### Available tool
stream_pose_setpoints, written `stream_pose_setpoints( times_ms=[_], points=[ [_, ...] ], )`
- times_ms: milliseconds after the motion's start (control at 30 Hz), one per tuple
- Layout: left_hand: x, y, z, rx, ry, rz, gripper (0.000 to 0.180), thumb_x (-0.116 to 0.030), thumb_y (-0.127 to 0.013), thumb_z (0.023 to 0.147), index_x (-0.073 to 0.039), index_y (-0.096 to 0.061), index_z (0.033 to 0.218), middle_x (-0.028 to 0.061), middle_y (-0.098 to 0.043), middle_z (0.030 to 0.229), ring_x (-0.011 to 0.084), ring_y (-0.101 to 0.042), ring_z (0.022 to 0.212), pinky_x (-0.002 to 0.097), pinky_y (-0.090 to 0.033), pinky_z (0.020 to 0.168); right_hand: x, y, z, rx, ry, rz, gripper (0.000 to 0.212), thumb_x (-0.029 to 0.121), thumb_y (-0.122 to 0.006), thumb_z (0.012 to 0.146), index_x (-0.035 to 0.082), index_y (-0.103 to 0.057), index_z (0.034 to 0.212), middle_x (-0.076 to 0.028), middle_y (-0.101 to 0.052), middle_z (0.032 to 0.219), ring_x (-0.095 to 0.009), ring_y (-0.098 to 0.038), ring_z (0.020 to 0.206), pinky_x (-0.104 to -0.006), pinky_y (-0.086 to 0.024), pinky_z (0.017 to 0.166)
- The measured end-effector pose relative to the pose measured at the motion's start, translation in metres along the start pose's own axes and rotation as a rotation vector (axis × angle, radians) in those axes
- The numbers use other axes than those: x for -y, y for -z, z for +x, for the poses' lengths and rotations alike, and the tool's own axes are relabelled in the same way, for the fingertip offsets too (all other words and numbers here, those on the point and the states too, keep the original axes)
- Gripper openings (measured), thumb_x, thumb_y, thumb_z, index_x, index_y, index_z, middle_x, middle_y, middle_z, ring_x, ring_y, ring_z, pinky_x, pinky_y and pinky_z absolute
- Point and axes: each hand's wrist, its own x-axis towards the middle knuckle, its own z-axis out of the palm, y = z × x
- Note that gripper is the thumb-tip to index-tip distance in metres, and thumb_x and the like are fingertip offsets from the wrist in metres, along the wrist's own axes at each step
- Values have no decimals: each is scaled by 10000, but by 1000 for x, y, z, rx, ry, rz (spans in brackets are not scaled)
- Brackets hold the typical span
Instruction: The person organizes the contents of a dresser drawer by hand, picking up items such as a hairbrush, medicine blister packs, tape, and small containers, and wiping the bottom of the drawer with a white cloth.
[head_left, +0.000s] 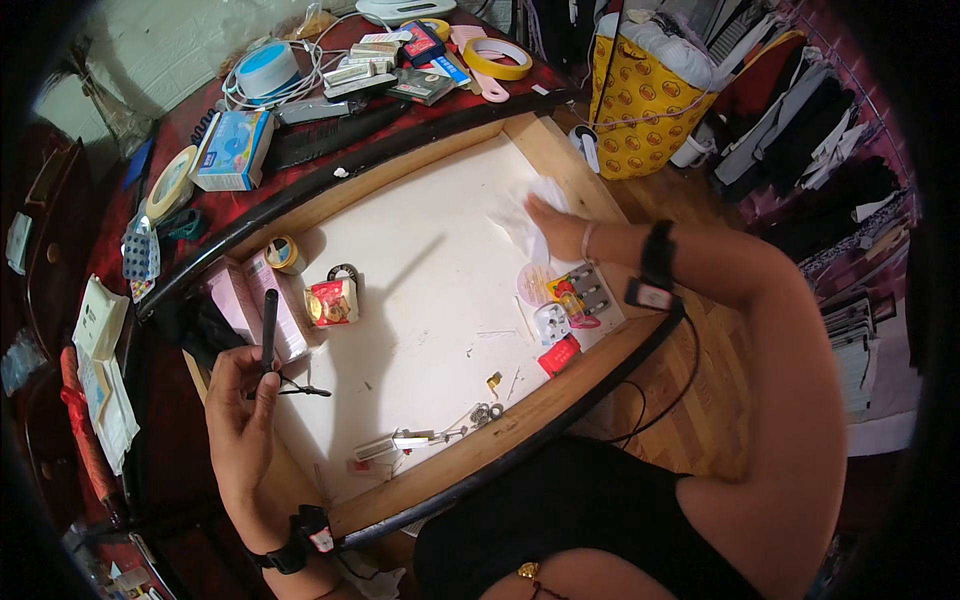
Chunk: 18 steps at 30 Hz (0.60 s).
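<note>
My left hand (243, 415) is at the left side of an open wooden drawer with a white bottom (420, 300). Its fingers and thumb close on a slim black stick (269, 325) that points upward; a thin black piece juts out beside the thumb. Deeper in the drawer, my right hand (560, 228) presses a crumpled white tissue (525, 222) against the bottom near the far right corner. Its fingertips are partly hidden by the tissue. Just nearer than that hand lie a pink round item (537, 284), a grey blister pack (590, 288) and a red packet (559, 355).
Pink boxes (272, 300), a small jar (284, 255) and a red-white packet (331, 302) sit at the drawer's left. Small metal bits (487, 413) lie along its front. Behind are a blue box (232, 150), tape rolls (498, 58) and cables. A yellow bag (645, 105) stands right.
</note>
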Motion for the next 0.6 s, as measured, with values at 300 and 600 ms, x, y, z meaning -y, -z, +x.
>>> stream_pose_setpoints(
  times_ms=[300, 600],
  points=[
    [12, 3, -2, -15, 1, -162, 182, -44, -570, 868, -19, -510, 1038, 26, -530, 967, 120, -516, 943, 257, -389, 865, 76, 11, 122, -285, 71, -20, 491, 143, -441, 793, 123, -437, 1283, -158, -248, 1446, -332, -151, 1358, -493, -164, 1061],
    [17, 4, -1, -4, 14, -226, 187, -53, -558, 879, -26, -512, 1058, 25, -543, 970, 121, -520, 941, 248, -389, 862, 108, -41, 3, 104, 588, 322, 432, -74, -387, 821, 37, -532, 1213, -86, -450, 1339, -218, -329, 1305, -274, -235, 1088]
  ],
)
